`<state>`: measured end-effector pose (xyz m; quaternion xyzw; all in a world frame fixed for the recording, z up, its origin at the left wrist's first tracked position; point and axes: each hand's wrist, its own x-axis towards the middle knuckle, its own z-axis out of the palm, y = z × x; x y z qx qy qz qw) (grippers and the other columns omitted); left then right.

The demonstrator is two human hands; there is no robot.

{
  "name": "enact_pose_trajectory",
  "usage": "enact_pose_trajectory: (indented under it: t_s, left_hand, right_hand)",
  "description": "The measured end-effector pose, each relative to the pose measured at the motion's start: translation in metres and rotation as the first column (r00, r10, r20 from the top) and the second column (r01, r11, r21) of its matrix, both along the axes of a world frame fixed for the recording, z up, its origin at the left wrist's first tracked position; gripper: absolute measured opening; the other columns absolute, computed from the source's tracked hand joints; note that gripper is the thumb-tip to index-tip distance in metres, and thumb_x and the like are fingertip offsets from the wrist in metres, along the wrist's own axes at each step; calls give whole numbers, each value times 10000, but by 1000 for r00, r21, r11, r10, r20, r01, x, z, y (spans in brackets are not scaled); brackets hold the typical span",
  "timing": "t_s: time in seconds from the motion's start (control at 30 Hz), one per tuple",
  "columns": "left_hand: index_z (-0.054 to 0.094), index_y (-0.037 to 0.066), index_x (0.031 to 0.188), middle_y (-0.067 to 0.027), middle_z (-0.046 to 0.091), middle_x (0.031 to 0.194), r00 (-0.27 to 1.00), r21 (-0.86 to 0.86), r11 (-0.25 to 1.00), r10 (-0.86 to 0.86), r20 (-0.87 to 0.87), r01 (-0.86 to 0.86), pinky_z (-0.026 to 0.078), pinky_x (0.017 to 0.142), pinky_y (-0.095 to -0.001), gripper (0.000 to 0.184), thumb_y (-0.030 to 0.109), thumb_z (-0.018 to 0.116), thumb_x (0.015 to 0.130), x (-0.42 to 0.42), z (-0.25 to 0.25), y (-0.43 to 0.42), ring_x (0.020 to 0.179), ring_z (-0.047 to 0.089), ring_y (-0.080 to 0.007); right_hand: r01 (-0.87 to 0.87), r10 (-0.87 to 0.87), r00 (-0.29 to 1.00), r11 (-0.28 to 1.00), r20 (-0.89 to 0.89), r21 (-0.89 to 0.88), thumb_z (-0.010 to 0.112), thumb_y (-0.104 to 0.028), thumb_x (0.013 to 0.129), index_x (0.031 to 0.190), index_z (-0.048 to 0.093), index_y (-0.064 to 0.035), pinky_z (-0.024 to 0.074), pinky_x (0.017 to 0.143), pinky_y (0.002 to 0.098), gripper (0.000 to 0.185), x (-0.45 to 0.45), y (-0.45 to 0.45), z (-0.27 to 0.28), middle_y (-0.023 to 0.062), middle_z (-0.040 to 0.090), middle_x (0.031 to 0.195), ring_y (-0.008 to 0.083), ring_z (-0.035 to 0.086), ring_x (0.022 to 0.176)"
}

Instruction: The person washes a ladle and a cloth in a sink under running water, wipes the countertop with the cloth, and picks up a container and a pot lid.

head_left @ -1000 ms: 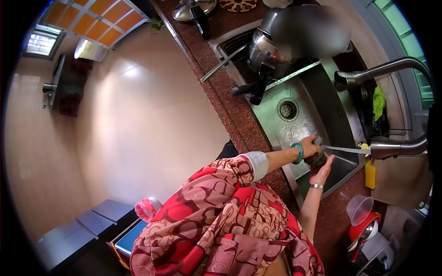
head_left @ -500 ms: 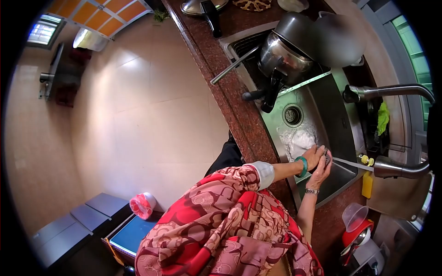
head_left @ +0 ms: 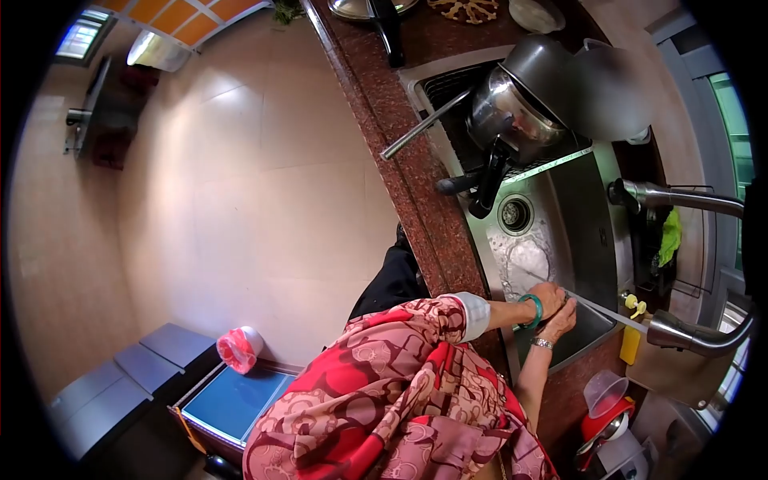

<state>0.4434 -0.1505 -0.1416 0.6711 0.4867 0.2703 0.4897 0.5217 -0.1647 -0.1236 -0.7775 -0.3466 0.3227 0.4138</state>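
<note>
My left hand (head_left: 547, 298), with a green bangle at the wrist, is closed against my right hand (head_left: 562, 322) over the steel sink (head_left: 588, 210). A watch is on my right wrist. Both hands have their fingers curled together, and whatever lies between them is mostly hidden. A stream of water (head_left: 604, 310) runs from the near faucet (head_left: 688, 332) onto the hands. Below them, foamy water (head_left: 524, 260) spreads over the sink floor towards the drain (head_left: 515, 214).
Metal pots (head_left: 512, 112) with dark handles sit on a rack over the sink's far side. A second faucet (head_left: 664, 196) stands behind the basin. A yellow-handled item (head_left: 630, 346), a clear plastic bowl (head_left: 606, 392) and a red bowl (head_left: 604, 424) are at the right.
The view has shifted, so the sink appears lower. My hands have closed closer together, and the small grey item that showed between them is now hidden.
</note>
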Motion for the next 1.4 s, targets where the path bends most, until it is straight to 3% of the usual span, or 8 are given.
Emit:
enact_pose_trajectory:
  t_s: [0.07, 0.17, 0.27, 0.4, 0.53, 0.83, 0.97, 1.4]
  left_hand:
    - [553, -31, 861, -235, 571, 764, 936, -547, 802, 340, 89, -239, 457, 749, -376, 441, 393, 440, 816, -6, 21, 2, 872, 565, -364]
    - [417, 45, 1155, -279, 461, 1063, 955, -487, 850, 281, 97, -201, 410, 829, -439, 563, 460, 490, 782, -28, 55, -5, 987, 490, -422]
    - [249, 131, 1314, -261, 255, 1295, 998, -385, 921, 65, 15, -54, 340, 882, -538, 677, 414, 533, 768, -46, 54, -9, 1103, 373, -463]
    - [268, 88, 1303, -258, 318, 1249, 996, -356, 935, 37, 77, -8, 336, 912, -511, 723, 369, 597, 724, -54, 36, -10, 1086, 388, -441]
    - [307, -3, 1260, -268, 415, 1174, 969, -336, 933, -48, 241, 130, 365, 922, -412, 785, 357, 649, 652, -94, 56, 5, 1091, 405, -418]
    - [425, -12, 1018, -245, 538, 890, 839, -195, 975, 19, 543, 104, 437, 736, -431, 579, 277, 698, 596, -163, 92, 31, 854, 539, -399]
    - [504, 36, 954, -226, 546, 872, 888, -135, 984, -42, 457, 116, 440, 700, -446, 423, 301, 644, 656, -198, 109, 48, 814, 555, -385]
    - [542, 5, 815, -187, 524, 774, 708, -232, 973, 176, 684, -18, 413, 623, -393, 330, 322, 595, 743, -290, 146, 72, 699, 525, -335]
  right_hand:
    - [12, 2, 971, 998, -240, 56, 441, -352, 852, 959, 567, 54, 446, 728, 326, 439, 18, 1, -11, 153, 602, 908, 250, 564, 806]
    - [-126, -88, 420, 980, -903, -154, 428, -326, 872, 1113, 481, -3, 435, 787, 324, 407, 37, -3, -15, 113, 544, 1058, 225, 533, 922]
    - [-401, 367, 883, 914, -292, -66, 437, -326, 876, 1094, 492, -15, 432, 804, 341, 384, 77, -10, -45, 98, 526, 1069, 217, 517, 954]
    - [-25, -90, 813, 982, -575, -188, 451, -355, 875, 1086, 499, -17, 428, 805, 341, 402, 21, -11, 14, 86, 528, 1056, 205, 511, 954]
    - [-61, -118, 692, 974, -713, -220, 433, -467, 862, 1154, 463, -37, 401, 874, 359, 521, -38, 0, 81, 88, 516, 1118, 232, 504, 1015]
    - [-310, 273, 846, 951, -457, -7, 435, -372, 855, 1232, 395, -23, 327, 962, 367, 515, -39, 16, 121, 93, 456, 1217, 232, 446, 1112]
    - [-86, 77, 942, 996, -326, -14, 478, -2, 791, 1132, 459, -5, 405, 864, 322, 342, -44, 30, 134, 92, 530, 1066, 193, 514, 964]
    - [-340, 388, 819, 922, -422, 187, 435, -152, 843, 1195, 372, -22, 410, 815, 298, 381, -196, 102, 192, 87, 499, 1006, 168, 508, 914]
